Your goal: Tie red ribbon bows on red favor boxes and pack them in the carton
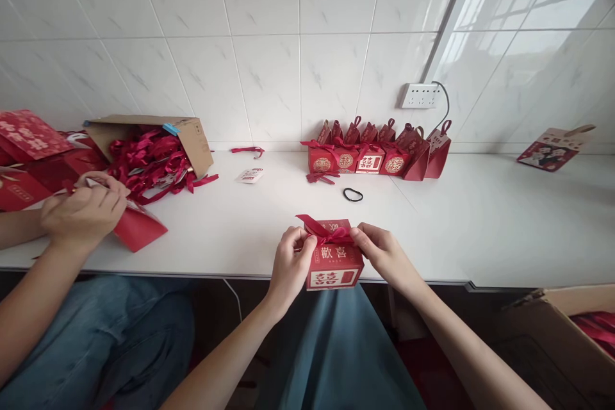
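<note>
A red gift box with gold and white Chinese characters rests at the table's front edge, its printed front facing me. Across its top runs a red ribbon tied in a bow. My left hand is closed at the box's left side, thumb and fingers pinching the ribbon. On the other side my right hand pinches the ribbon's right part between thumb and forefinger. The ribbon's loose left end sticks up past my left thumb. The undersides of my fingers are partly hidden.
Finished red boxes line the wall. A cardboard box spills red ribbons at left, where a co-worker's hands hold a red box. A black hair tie lies beyond my hands. An open carton stands lower right.
</note>
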Motion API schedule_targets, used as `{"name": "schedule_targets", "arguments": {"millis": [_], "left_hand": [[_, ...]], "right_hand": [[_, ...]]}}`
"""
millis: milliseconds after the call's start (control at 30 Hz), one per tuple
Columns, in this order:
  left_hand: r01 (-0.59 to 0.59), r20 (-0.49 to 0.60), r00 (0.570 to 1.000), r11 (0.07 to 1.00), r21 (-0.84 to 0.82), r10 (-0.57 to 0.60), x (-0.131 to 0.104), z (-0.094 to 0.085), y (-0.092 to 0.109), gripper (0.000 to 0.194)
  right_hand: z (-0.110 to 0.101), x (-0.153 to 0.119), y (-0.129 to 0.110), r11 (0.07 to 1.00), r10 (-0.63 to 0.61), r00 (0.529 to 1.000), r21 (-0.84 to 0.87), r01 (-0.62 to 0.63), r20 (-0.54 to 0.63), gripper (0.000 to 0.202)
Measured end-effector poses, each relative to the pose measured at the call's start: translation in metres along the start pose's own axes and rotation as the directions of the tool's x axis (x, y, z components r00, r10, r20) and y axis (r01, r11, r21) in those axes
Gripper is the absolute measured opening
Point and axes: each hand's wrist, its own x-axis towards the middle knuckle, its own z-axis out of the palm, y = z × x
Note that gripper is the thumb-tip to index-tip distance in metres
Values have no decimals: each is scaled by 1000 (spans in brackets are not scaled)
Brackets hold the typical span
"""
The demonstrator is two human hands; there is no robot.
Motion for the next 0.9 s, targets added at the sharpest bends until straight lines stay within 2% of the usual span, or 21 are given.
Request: {"name": "schedule_targets", "arguments": {"millis": [133, 267, 467, 700, 800, 900], "left_hand": [[8, -6, 1000, 1000, -15, -8, 1, 0, -2, 30], [17, -7, 1000, 999, -35, -17, 1, -2, -4, 32], [8, 23, 1000, 999, -48, -7, 1, -2, -3, 29], [-20, 17, 1000, 999, -29, 21, 0, -1, -6, 28], [-49, 22, 999, 999, 6, 49, 3, -4, -5, 29], [-26, 83, 996, 998, 65, 20, 3, -8, -1, 29]], "right_hand": [[4, 4, 3, 1000, -7, 1000, 5, 7, 2, 46], [5, 4, 9, 985, -50, 998, 168, 42, 45, 44], [2, 7, 19, 940, -29, 997, 342, 4, 68, 47], [6, 6, 31, 823, -7, 992, 564, -64, 124, 44], [6, 3, 30, 847, -18, 995, 530, -38, 100, 46], [-1, 2, 28, 938, -61, 997, 343, 41, 47, 46]]}}
